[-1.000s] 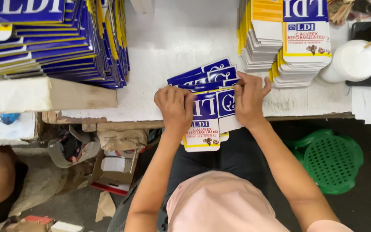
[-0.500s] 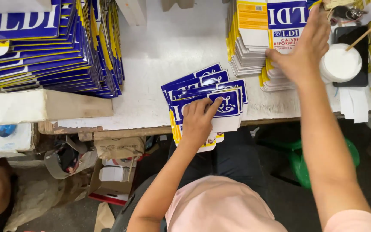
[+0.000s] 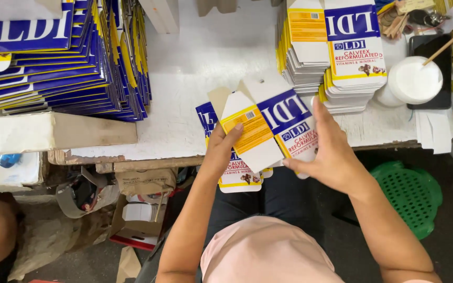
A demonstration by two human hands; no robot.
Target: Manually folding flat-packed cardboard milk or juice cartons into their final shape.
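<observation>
Both hands on one flat carton blank [image 3: 273,126], blue, white and orange, held over the white table's [image 3: 200,68] front edge. Left hand [image 3: 221,152]: thumb pressed on orange panel, fingers underneath, pinching. Right hand [image 3: 331,152]: fingers together along right edge, thumb beneath. Small pile of blanks [image 3: 237,175] below. Taller stack [image 3: 355,57] and white cup [image 3: 414,79] right.

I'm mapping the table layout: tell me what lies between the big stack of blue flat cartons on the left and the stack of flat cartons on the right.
In the head view, only bare white tabletop lies between the left blue stack and the right stack.
</observation>
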